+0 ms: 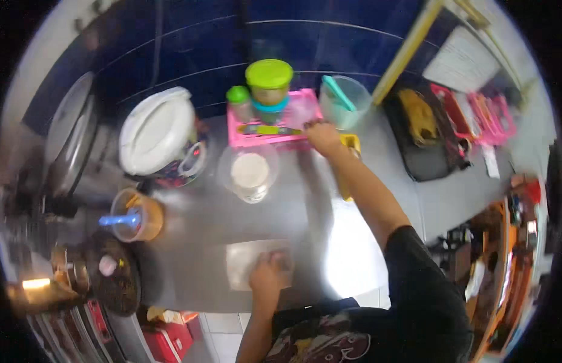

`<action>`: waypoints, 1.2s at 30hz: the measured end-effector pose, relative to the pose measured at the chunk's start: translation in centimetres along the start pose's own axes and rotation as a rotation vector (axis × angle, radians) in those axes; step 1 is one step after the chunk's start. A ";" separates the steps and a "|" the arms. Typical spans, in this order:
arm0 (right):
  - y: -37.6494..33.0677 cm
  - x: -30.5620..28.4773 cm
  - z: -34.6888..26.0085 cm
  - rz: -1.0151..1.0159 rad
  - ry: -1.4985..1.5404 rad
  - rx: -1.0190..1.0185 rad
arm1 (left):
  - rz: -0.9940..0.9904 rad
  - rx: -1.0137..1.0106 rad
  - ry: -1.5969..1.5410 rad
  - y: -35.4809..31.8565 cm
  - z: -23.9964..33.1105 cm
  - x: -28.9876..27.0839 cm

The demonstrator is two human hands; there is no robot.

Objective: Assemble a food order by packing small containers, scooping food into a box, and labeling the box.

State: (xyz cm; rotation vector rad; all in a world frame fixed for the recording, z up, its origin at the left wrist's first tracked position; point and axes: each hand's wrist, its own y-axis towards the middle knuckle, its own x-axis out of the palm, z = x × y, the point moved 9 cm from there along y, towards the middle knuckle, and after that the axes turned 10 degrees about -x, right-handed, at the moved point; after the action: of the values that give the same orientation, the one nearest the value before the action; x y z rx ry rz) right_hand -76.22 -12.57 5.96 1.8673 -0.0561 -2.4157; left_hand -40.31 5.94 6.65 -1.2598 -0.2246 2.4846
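While at right hand, one pink tray.

Glare on counter, dark rim, apparently motion-blurred

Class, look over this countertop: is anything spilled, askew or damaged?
Nothing clearly stands out. The green-lidded containers stand upright on the pink tray; no spill shows on the grey counter, and the bright white patch looks like glare. Blur could hide small damage.
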 end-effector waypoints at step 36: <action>-40.7 -2.1 6.0 0.250 0.760 0.196 | 0.473 0.002 -0.025 -11.0 1.5 2.8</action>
State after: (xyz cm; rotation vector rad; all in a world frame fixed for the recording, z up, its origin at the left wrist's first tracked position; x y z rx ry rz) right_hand -83.36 27.96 6.15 2.5463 -0.4478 -1.4655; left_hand -40.46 17.22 8.65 -1.4139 0.0826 2.8891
